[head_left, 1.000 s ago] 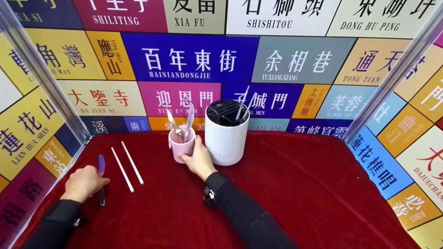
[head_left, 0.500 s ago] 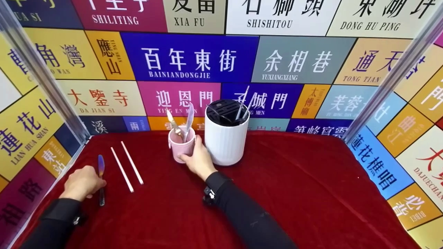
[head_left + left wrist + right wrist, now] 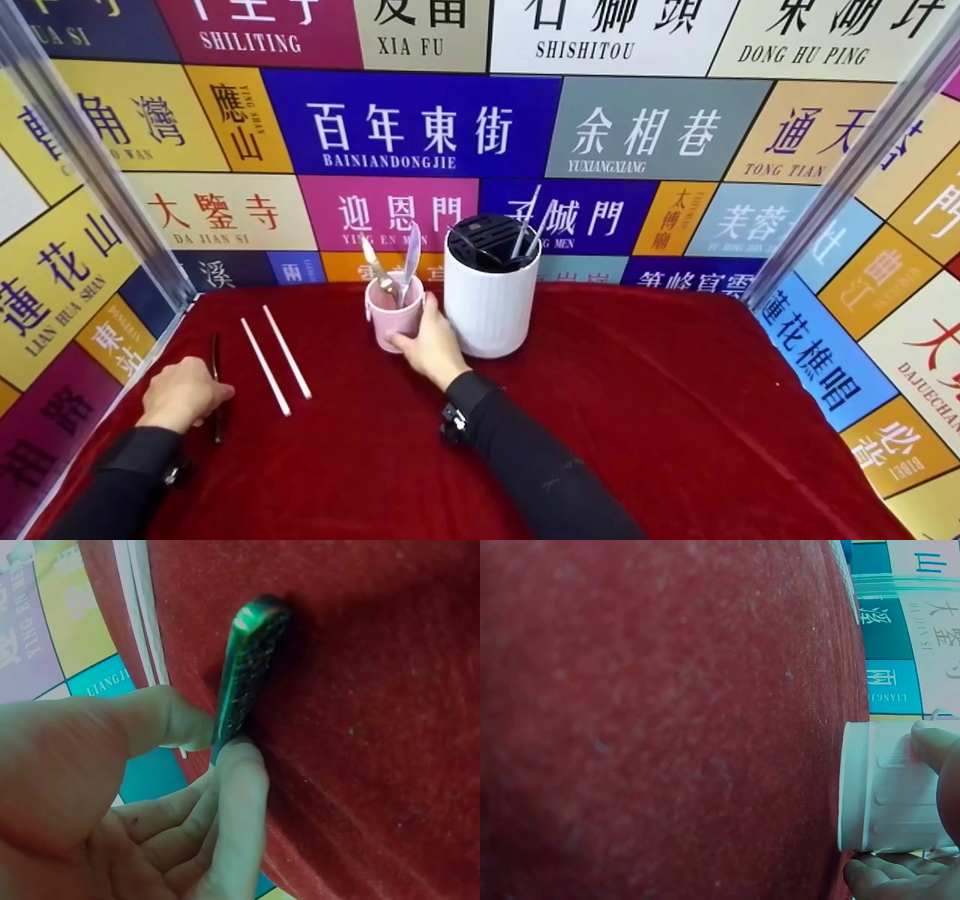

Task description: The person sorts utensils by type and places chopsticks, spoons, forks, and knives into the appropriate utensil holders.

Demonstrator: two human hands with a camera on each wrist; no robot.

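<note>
My left hand (image 3: 184, 394) pinches a table knife (image 3: 216, 426) between thumb and index finger, at the left of the red cloth. In the left wrist view its dark patterned handle (image 3: 251, 660) sticks out past the fingertips, with a green sheen on the end. From the head view the knife looks thin, turned edge-up. My right hand (image 3: 433, 345) holds a small pink cup (image 3: 394, 326) around its side, thumb at the front. Upright in the cup lean a clear-looking blade (image 3: 412, 251) and a pale-tipped utensil (image 3: 375, 262); their lower ends are hidden.
Two white sticks (image 3: 265, 367) lie side by side to the right of my left hand. A white ribbed knife block (image 3: 491, 307) with a black slotted top and several utensils stands just right of the cup. Printed panels (image 3: 412, 124) rise behind the red cloth (image 3: 637, 420).
The table knife has rolled in my left fingers from showing its shiny blue-purple flat to a dark thin edge. My right hand and the pink cup have stayed put.
</note>
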